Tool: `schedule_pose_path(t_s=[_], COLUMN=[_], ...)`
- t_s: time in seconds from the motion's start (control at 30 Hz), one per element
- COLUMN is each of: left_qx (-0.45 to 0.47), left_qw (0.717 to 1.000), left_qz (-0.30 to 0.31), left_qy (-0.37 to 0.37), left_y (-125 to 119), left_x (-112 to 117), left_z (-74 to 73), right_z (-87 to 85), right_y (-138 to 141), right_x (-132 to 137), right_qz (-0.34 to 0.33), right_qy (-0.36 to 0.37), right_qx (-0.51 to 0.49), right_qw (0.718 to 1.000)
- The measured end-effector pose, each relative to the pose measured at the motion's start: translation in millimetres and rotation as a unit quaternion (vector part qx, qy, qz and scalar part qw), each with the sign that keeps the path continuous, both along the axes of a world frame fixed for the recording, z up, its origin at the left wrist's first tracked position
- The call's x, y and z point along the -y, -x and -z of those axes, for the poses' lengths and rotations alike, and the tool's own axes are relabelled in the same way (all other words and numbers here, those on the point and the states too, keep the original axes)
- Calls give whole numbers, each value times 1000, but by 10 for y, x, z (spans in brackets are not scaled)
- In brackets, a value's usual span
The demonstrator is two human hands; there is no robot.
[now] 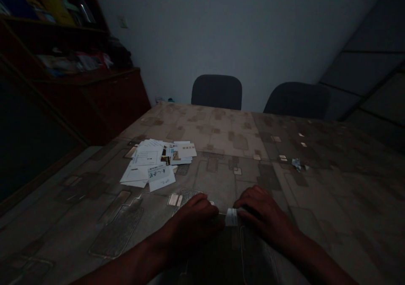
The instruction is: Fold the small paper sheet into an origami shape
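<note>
Close to the near edge of the table, a small white slip of paper (231,217) with faint print shows between my two hands. My left hand (201,212) is closed, fingers curled, at the slip's left edge. On the opposite side, my right hand (261,207) pinches the slip's right edge with bent fingers. Dim light hides the exact fingertip contact. Farther left on the patterned tablecloth (209,181) lies a loose, overlapping pile of white papers and cards (148,160), some with writing or pictures. A small crumpled bit of paper (296,164) rests to the right.
Two dark chairs, one in the middle (217,92) and one at right (297,99), stand behind the table's far edge. Along the left is a dark red cabinet (114,101) with shelves of assorted items. A pale wall (237,36) closes off the back.
</note>
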State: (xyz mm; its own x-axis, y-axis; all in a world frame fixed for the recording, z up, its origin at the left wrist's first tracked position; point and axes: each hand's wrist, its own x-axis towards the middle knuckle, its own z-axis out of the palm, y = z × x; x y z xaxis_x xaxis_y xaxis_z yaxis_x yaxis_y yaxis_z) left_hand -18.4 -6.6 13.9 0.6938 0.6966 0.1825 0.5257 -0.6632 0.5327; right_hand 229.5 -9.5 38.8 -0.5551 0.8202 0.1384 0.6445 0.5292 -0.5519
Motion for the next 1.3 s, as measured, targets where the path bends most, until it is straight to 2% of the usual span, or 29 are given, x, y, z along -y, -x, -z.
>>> schedule_pose_path(t_s=[0.17, 0.33, 0.47, 0.57, 0.73, 0.87, 0.97, 1.13, 1.3], left_qx=[6, 24, 24, 11, 5, 6, -2, -21, -31], left_qw=[1000, 999, 999, 999, 994, 986, 981, 974, 971], left_qz=[-23, -28, -26, -5, 29, 72, 86, 88, 102], left_qy=[14, 7, -11, -46, -106, -153, -176, -206, -213], left_y=[13, 17, -6, -17, -19, 2, 17, 2, 23], left_x=[-10, -15, 4, 15, -2, -24, -29, -28, -29], left_z=[53, 43, -17, -12, 97, 112, 80, 25, -61], right_z=[-65, -89, -53, -38, -31, -39, -41, -14, -15], right_y=[32, 89, 79, 80, 141, 185, 188, 100, -7], right_x=[23, 43, 58, 72, 115, 141, 139, 119, 122], right_qz=[-67, -70, -73, -45, 30, 80, 91, 71, -1], right_qy=[-48, -89, -80, -46, 7, 7, 10, 1, -31], right_qx=[35, 68, 42, 24, 31, 41, 50, 32, 22], right_qw=[996, 991, 993, 998, 999, 996, 995, 997, 999])
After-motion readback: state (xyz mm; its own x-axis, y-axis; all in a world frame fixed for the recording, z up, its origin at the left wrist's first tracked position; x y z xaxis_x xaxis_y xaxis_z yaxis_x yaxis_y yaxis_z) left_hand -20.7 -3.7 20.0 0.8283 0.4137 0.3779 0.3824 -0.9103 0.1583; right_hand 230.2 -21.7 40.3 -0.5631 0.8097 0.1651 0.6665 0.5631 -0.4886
